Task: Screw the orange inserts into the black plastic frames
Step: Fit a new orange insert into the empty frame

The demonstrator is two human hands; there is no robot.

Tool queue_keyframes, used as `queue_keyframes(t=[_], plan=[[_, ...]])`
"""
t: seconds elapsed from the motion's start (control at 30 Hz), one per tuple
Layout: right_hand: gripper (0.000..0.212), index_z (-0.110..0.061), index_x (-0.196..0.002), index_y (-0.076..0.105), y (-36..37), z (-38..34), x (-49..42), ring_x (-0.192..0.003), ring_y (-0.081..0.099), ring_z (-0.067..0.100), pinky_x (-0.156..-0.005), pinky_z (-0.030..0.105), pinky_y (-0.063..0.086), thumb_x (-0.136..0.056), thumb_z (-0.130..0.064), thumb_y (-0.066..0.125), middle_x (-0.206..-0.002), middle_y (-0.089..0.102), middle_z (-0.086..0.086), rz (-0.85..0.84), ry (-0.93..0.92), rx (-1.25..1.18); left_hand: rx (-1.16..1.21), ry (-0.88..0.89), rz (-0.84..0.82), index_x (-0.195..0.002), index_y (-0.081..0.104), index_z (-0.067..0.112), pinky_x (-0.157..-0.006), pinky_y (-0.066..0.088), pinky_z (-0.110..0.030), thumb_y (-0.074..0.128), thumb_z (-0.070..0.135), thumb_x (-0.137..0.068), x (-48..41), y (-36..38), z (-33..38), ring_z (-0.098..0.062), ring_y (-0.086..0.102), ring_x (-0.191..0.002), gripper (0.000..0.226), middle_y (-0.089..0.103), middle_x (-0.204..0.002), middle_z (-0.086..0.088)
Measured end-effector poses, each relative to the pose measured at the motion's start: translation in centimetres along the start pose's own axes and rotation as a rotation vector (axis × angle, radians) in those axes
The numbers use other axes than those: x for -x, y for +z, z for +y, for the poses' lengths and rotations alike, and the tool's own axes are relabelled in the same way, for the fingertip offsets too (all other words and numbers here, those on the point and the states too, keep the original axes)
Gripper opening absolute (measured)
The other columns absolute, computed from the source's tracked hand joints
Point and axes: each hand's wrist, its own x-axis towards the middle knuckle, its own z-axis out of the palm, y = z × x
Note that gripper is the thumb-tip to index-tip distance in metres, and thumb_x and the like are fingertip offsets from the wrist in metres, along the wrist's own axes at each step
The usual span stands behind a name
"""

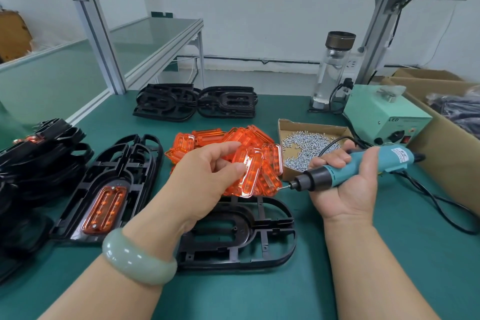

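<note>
orange insert [248,173] is pinched by the left hand [204,180] at frame centre, held over the empty black frame [259,238] below, seemingly for seating in its opening; the electric screwdriver [350,170] is gripped in the right hand [349,192], bit pointed inward, ready; insert pile [207,138] and screw box [306,147] are set just behind, within reach

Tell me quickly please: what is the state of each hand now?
Left hand: closed, pinching one orange insert.
Right hand: closed around the teal electric screwdriver.
</note>
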Motion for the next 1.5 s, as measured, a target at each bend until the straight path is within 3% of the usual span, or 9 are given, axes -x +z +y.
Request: queue_keyframes(t=[0.1,0.17,0.3,0.47,0.6,0.83,1.07,1.27,1.5], plan=[[0.03,-0.023,-0.083,0.053,0.0,0.0,0.0,-0.047,0.044,0.0,-0.056,0.018,0.043,-0.08,-0.052,0.055,-0.06,0.042,-0.012,0.001,0.002,0.009,-0.005,0.035,-0.034,-0.122,0.049,0.044,-0.058,0.05,-0.015,0.058,0.014,-0.091,0.5,-0.1,0.2,0.001,0.055,-0.058,0.044,0.051,-0.061,0.016],[0.03,-0.023,-0.083,0.054,0.0,0.1,0.0,-0.047,0.044,0.0,-0.055,0.017,0.044,-0.079,-0.052,0.055,-0.059,0.042,-0.012,0.002,0.007,0.003,0.061,-0.001,-0.046,-0.115,0.056,0.036,-0.057,0.054,-0.022,0.054,0.008,-0.092,0.9,-0.1,0.4,-0.005,0.061,-0.061,0.036,0.059,-0.07,0.015],[0.03,-0.022,-0.083,0.053,0.0,0.0,0.0,-0.046,0.044,0.0,-0.055,0.016,0.043,-0.079,-0.052,0.056,-0.059,0.042,-0.012,0.006,0.006,-0.001,0.318,-0.149,0.027,-0.103,0.056,0.012,-0.053,0.054,-0.028,0.056,-0.003,-0.087,1.3,0.0,0.4,-0.019,0.069,-0.068,0.022,0.069,-0.089,-0.012],[0.03,-0.023,-0.083,0.053,0.0,0.0,0.0,-0.047,0.044,0.0,-0.055,0.017,0.042,-0.079,-0.052,0.056,-0.059,0.042,-0.012,0.011,0.008,0.004,0.467,-0.194,0.038,-0.102,0.062,0.022,-0.054,0.054,-0.028,0.054,-0.011,-0.085,1.7,-0.3,-0.5,-0.021,0.069,-0.069,0.038,0.072,-0.081,-0.005],[0.029,-0.023,-0.082,0.053,0.0,0.1,0.0,-0.047,0.043,0.0,-0.055,0.016,0.042,-0.079,-0.052,0.055,-0.06,0.041,-0.012,0.016,0.007,0.006,0.294,-0.189,0.109,-0.083,0.065,0.02,-0.057,0.052,-0.028,0.067,0.002,-0.081,2.1,-0.7,-1.7,-0.018,0.068,-0.069,0.018,0.07,-0.075,-0.005],[0.029,-0.023,-0.082,0.054,0.0,0.1,0.0,-0.046,0.044,0.001,-0.054,0.017,0.044,-0.078,-0.052,0.057,-0.06,0.041,-0.012,0.017,0.008,0.008,0.137,-0.21,0.077,-0.089,0.065,0.016,-0.051,0.053,-0.023,0.072,0.004,-0.078,3.1,-1.6,-1.8,-0.02,0.071,-0.062,0.018,0.072,-0.072,-0.004],[0.029,-0.023,-0.081,0.054,-0.1,0.2,0.0,-0.046,0.044,0.0,-0.055,0.016,0.042,-0.078,-0.051,0.056,-0.058,0.043,-0.012,0.012,0.008,0.016,-0.238,-0.144,0.071,-0.083,0.067,0.029,-0.048,0.05,-0.015,0.077,0.015,-0.076,4.1,-2.4,-2.2,-0.007,0.066,-0.053,0.018,0.07,-0.066,0.004],[0.029,-0.023,-0.081,0.053,-0.2,0.2,0.0,-0.046,0.044,0.0,-0.055,0.016,0.043,-0.078,-0.051,0.056,-0.058,0.043,-0.012,0.005,0.008,0.026,-0.411,-0.134,-0.002,-0.081,0.064,0.04,-0.063,0.056,-0.029,0.076,0.026,-0.076,4.2,-2.1,-2.8,-0.004,0.064,-0.052,0.019,0.069,-0.063,0.011],[0.029,-0.023,-0.082,0.053,-0.2,0.3,0.0,-0.047,0.044,0.0,-0.055,0.016,0.043,-0.078,-0.051,0.056,-0.058,0.043,-0.012,0.003,0.005,0.037,-0.682,-0.061,0.026,-0.07,0.058,0.041,-0.056,0.031,-0.008,0.075,0.039,-0.074,4.3,-2.4,-3.0,0.005,0.052,-0.071,0.017,0.06,-0.082,0.018]])
